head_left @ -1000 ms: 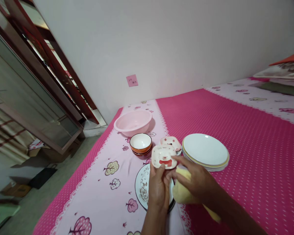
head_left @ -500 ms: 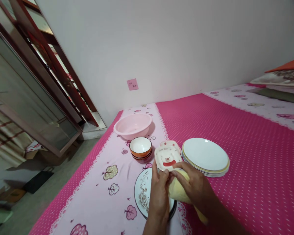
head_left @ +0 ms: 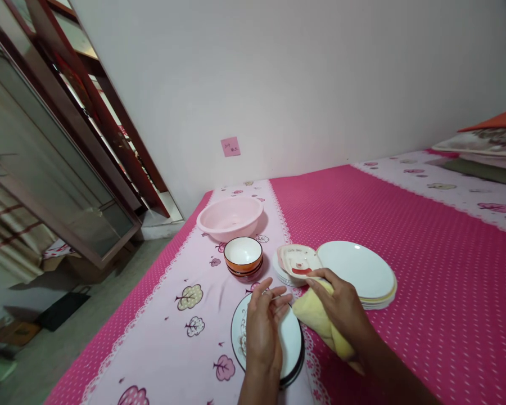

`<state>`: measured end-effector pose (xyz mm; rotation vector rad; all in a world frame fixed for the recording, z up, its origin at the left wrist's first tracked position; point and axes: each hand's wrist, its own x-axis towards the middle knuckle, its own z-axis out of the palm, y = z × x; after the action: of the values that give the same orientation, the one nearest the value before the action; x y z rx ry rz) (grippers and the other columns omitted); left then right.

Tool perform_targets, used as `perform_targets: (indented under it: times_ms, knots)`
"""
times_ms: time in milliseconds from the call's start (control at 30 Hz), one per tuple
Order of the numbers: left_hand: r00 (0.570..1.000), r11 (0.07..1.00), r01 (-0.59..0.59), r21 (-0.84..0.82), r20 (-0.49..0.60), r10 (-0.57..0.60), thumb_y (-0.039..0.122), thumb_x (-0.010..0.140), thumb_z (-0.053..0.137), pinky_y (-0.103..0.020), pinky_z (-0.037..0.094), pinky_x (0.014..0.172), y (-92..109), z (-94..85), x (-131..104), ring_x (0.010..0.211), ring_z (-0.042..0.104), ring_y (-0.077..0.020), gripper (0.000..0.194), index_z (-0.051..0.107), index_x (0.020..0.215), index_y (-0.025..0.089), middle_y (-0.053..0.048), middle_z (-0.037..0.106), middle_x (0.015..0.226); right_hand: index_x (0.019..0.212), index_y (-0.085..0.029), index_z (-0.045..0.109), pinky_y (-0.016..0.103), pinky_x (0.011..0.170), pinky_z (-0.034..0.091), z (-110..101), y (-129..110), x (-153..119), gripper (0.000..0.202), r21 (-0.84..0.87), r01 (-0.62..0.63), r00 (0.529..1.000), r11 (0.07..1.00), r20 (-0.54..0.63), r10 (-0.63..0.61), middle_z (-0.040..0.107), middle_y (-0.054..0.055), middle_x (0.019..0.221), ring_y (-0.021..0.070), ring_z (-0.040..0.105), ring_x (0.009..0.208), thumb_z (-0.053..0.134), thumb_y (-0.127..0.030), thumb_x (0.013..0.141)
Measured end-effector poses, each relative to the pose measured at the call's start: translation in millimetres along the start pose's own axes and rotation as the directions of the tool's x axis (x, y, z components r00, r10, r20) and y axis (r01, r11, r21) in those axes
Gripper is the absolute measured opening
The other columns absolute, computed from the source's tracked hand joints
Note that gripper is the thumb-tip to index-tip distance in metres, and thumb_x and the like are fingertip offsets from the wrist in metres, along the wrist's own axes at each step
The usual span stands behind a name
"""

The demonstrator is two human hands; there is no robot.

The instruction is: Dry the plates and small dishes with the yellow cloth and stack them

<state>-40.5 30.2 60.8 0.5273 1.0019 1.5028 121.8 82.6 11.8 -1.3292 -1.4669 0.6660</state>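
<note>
Looking straight down from the head cam, taking the round white plate with a dark rim and grey flower print (head_left: 292,344) as the middle of the clock. Got the right hand (head_left: 339,304) out between 2 and 3, thumb and fingers clamped on the near edge of a small squarish cream dish, glossy like ceramic, with a red patch (head_left: 300,259). Also gripping a soft yellow cloth (head_left: 318,320), bunched up under the palm. Dish itself at 1 o'clock, tilted a bit, overlapping a similar pink-edged dish (head_left: 281,254) and a low stack of small round white plates (head_left: 278,270). Can't tell about contact there.

Holding nothing in the left hand (head_left: 263,326), right over the flower plate, fingers loosely curled and spread apart. Can't tell about touching the plate either.

Up at 2, a neat stack of big white oval-looking plates (head_left: 358,270), just beside the dish. At 11, a stack of orange-brown bowls with white insides (head_left: 243,254), then a wide pale-pink basin (head_left: 230,219) farther out. All sitting on hot-pink dotted fabric with pale tree-print bands (head_left: 152,337).
</note>
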Motion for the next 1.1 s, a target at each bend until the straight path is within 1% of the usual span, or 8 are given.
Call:
perform_targets:
  times_ms: [133,233,433,600,867,1033,1100]
  knots:
    - [1.0,0.999,0.021,-0.026,0.022,-0.02,0.034,0.082,0.066,-0.036,0.05,0.085,-2.9,0.9,0.5,0.083,0.07,-0.0214,0.04,0.059,0.115,0.012,-0.011,0.073,0.095,0.097,-0.024,0.067,0.036,0.083,0.048,3.8,7.0,6.7,0.032,0.011,-0.023,1.0,1.0,-0.003,0.023,0.076,0.005,0.094,0.0268,0.069,0.091,0.058,-0.053,0.089]
    - [0.999,0.999,0.031,-0.042,0.025,-0.03,0.035,0.08,0.068,-0.036,0.051,0.085,-4.4,1.0,1.5,0.081,0.07,-0.0209,0.037,0.062,0.108,0.012,-0.011,0.073,0.093,0.098,-0.023,0.068,0.037,0.085,0.048,7.9,11.5,11.3,0.032,0.02,-0.02,1.0,1.0,-0.002,0.02,0.076,0.005,0.096,0.027,0.069,0.093,0.06,-0.052,0.088]
    - [0.999,0.998,0.034,-0.05,0.027,-0.033,0.037,0.078,0.071,-0.033,0.051,0.08,-5.3,-1.3,3.2,0.077,0.07,-0.0194,0.035,0.066,0.102,0.012,-0.01,0.074,0.09,0.095,-0.022,0.068,0.039,0.087,0.048,12.1,16.5,19.0,0.029,0.028,-0.01,1.0,1.0,-0.004,0.01,0.076,0.005,0.092,0.0268,0.068,0.092,0.059,-0.049,0.089]
    - [0.997,0.997,0.05,-0.054,0.053,-0.047,0.035,0.078,0.071,-0.031,0.05,0.074,-9.1,-0.5,3.9,0.073,0.069,-0.0185,0.031,0.066,0.097,0.013,-0.009,0.074,0.085,0.096,-0.022,0.067,0.04,0.092,0.047,12.2,16.9,22.8,0.027,0.035,0.011,1.0,0.999,0.001,-0.011,0.075,0.006,0.099,0.0266,0.067,0.097,0.058,-0.047,0.088]
    - [0.995,0.997,0.068,-0.036,0.072,-0.065,0.034,0.078,0.07,-0.03,0.049,0.073,-11.9,2.9,1.9,0.073,0.068,-0.018,0.027,0.065,0.094,0.013,-0.009,0.073,0.085,0.106,-0.022,0.065,0.04,0.096,0.047,17.0,23.9,27.1,0.03,0.05,0.052,0.998,0.997,0.032,-0.054,0.074,0.008,0.108,0.0254,0.067,0.106,0.058,-0.045,0.09]
    - [0.994,0.997,0.076,-0.033,0.082,-0.073,0.036,0.075,0.072,-0.03,0.048,0.072,-13.0,3.9,1.3,0.071,0.068,-0.0182,0.029,0.066,0.093,0.013,-0.01,0.073,0.083,0.108,-0.019,0.065,0.042,0.096,0.049,16.5,28.3,28.9,0.034,0.036,0.04,0.999,0.999,0.022,-0.041,0.074,0.011,0.11,0.0265,0.067,0.107,0.058,-0.046,0.089]
    - [0.994,0.996,0.08,-0.033,0.08,-0.077,0.036,0.074,0.073,-0.03,0.048,0.072,-13.5,3.6,1.6,0.071,0.068,-0.0184,0.03,0.066,0.092,0.013,-0.009,0.073,0.083,0.112,-0.019,0.066,0.043,0.096,0.05,15.7,29.4,28.8,0.037,0.027,0.026,0.999,0.999,0.023,-0.027,0.074,0.012,0.113,0.0268,0.067,0.109,0.058,-0.047,0.089]
